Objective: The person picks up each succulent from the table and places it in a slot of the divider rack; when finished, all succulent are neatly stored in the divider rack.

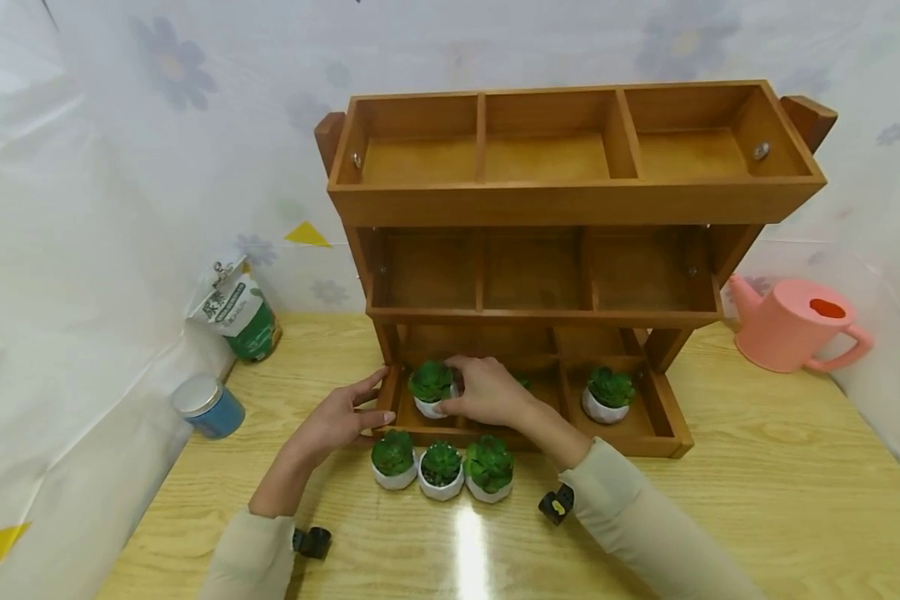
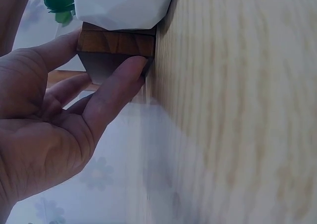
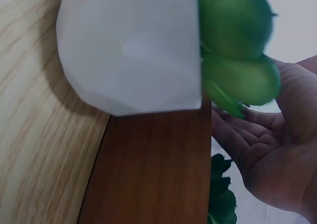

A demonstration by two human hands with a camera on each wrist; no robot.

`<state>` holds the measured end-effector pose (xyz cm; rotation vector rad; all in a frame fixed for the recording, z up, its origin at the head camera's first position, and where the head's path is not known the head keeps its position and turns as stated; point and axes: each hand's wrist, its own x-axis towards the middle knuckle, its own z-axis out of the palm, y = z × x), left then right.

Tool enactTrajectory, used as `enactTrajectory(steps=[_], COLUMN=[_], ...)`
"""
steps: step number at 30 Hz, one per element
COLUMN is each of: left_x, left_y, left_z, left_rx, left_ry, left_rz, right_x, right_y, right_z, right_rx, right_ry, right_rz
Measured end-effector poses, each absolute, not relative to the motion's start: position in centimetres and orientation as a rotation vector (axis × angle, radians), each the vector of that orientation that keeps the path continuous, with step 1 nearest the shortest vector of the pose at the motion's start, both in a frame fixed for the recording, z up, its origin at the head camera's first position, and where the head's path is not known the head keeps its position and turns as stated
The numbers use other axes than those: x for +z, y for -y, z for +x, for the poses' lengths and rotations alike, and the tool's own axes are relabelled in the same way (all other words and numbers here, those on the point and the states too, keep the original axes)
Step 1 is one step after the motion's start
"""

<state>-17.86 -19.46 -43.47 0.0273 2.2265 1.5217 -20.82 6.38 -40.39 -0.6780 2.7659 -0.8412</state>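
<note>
My right hand (image 1: 491, 392) pinches a potted succulent (image 1: 431, 382) in the left compartment of the wooden shelf's (image 1: 576, 204) lowest tier. In the right wrist view, a near white pot (image 3: 129, 50) and its leaves cover part of the fingers. My left hand (image 1: 337, 421) touches the left end of that tier. Seen from the left wrist, its thumb and fingers are spread against the wood end (image 2: 116, 43). A second succulent (image 1: 606, 396) sits in the right compartment. Green leaves (image 1: 523, 383) peek from behind my right hand in the middle one.
Three potted succulents (image 1: 441, 471) stand in a row before the shelf. A blue jar (image 1: 212, 408) and a green-and-white pouch (image 1: 247, 321) are at left on the wooden table (image 1: 780, 492). At right stands a pink watering can (image 1: 787, 325).
</note>
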Motion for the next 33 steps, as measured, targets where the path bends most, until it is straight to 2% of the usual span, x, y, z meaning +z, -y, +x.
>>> enactTrajectory(steps=[18,33], left_x=[-43.0,-43.1], left_y=[19.4,19.5], left_z=[-17.4,-17.8], left_rx=[1.52,1.496], left_ry=[-2.211,-2.235], left_rz=[0.063,0.037], right_x=[-41.5,-39.2], right_y=[-4.3,-5.1], right_z=[-21.0,-20.6], right_rx=[-0.684,-0.64], right_ry=[-2.801,-2.744], right_rz=[-0.645,-0.593])
